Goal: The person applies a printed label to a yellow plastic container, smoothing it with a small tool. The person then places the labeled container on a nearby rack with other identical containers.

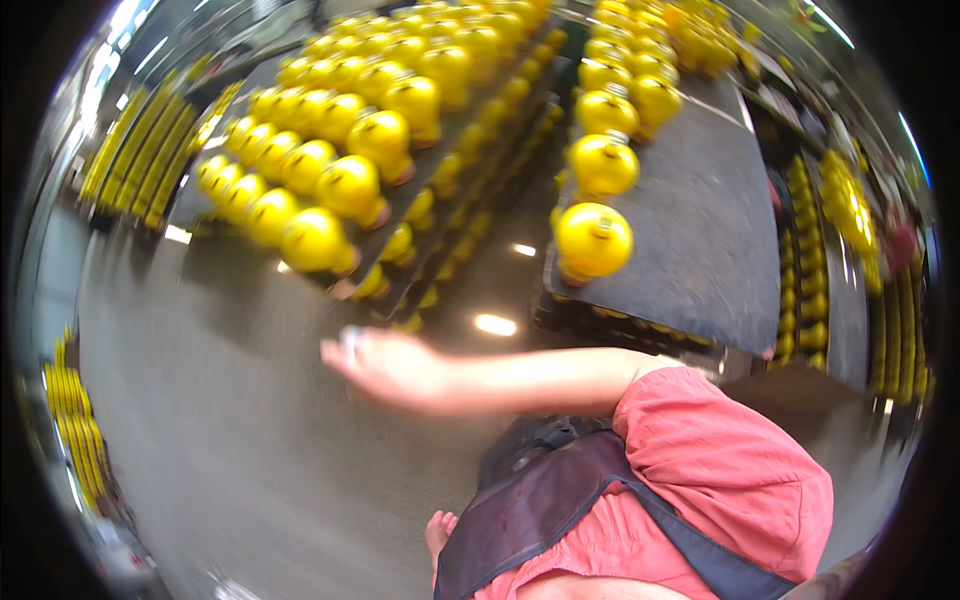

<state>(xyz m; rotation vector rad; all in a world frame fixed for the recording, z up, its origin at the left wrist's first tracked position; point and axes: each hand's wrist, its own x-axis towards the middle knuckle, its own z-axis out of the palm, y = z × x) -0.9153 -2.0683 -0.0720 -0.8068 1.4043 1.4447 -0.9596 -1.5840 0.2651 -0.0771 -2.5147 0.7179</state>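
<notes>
My right arm in a pink sleeve reaches across to the left over the floor. My right hand point(385, 367) is smeared by motion, its fingers drawn together around a small whitish thing point(350, 340) too blurred to name. Closest to it are glossy round yellow pieces with narrower ends, the nearest yellow piece point(313, 240) standing at the near corner of the left rack. A bit of bare skin point(438, 532) shows beside my dark apron point(540, 510); I cannot make out whether it is my left hand or a foot.
The left rack point(398, 222) carries many rows of yellow pieces on stacked levels. Across a narrow gap stands a dark board-topped stack point(700, 210) with a line of yellow pieces point(594, 240) along its left edge. More loaded racks point(140, 150) stand far left and right. Grey floor point(230, 400) lies below.
</notes>
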